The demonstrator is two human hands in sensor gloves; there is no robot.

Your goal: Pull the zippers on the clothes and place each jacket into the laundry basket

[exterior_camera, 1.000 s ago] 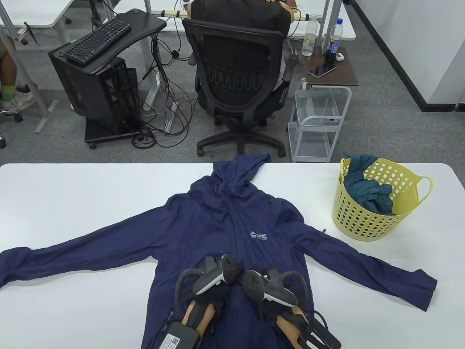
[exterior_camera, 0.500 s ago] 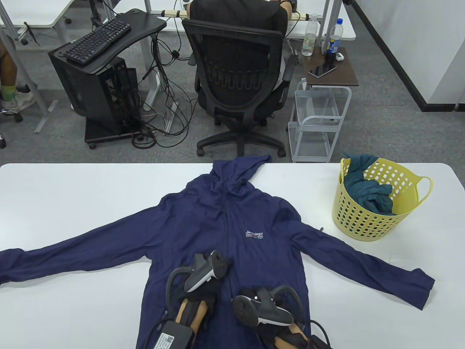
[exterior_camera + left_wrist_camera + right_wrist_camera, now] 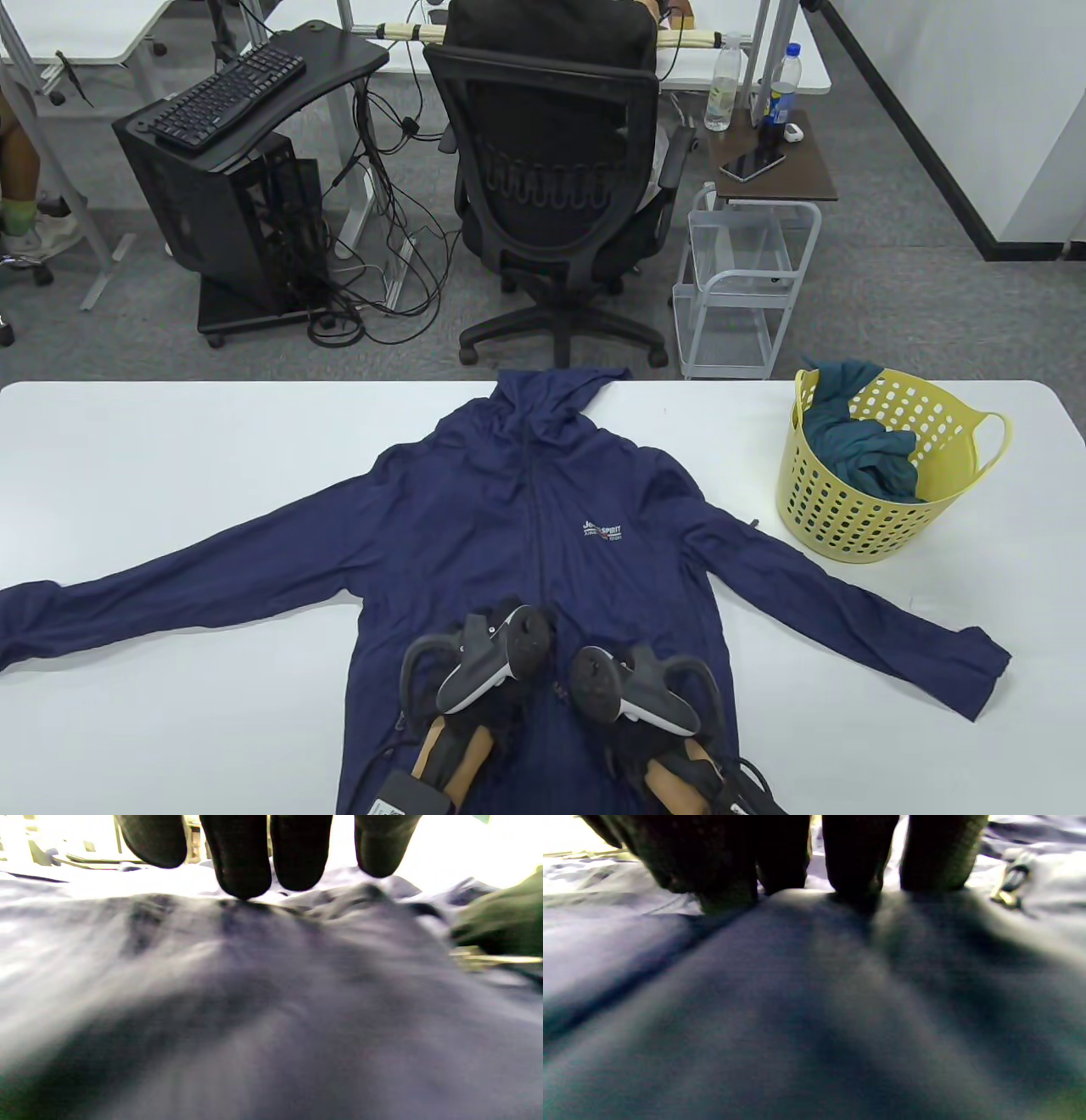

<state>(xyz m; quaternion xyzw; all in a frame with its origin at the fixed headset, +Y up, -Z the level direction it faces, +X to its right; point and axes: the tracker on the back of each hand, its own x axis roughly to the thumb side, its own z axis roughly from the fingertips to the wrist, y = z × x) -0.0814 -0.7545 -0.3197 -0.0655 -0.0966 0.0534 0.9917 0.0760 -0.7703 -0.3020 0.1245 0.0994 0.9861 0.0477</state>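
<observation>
the white table (image 3: pixel 170 475) carries a navy jacket (image 3: pixel 475 526) spread flat with sleeves out, a yellow laundry basket (image 3: pixel 857 509) holding a teal garment (image 3: pixel 857 450) at its right, and the left hand (image 3: pixel 488 679) and right hand (image 3: pixel 632 692) resting straight-fingered on the jacket's lower front.

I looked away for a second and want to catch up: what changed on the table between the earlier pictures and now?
Both hands worked the lower front of the navy jacket: the right hand drew back toward the near edge, then came forward again beside the left hand. The jacket shifted slightly left, then back. No grip is visible. The yellow basket with the teal garment stayed put.
</observation>
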